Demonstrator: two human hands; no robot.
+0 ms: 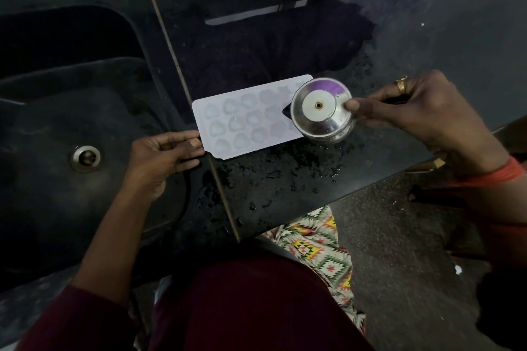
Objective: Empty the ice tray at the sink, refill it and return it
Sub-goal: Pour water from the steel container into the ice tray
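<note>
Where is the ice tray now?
In the head view the ice tray lies on the black counter just right of the sink; the left hand holds its left end, and the steel pot in the right hand covers its right end.

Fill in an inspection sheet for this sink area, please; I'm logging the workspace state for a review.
Surface: dark counter, wet with droplets.
Job's things: white ice tray flat on the counter at the edge of the sink; steel vessel over its right end.
Clutter: pale strip at the back, unclear what.
Grippers: left hand pinches the tray's left end; right hand holds the vessel.
Cables: nothing seen.
Surroundings: patterned cloth, floor.
</note>
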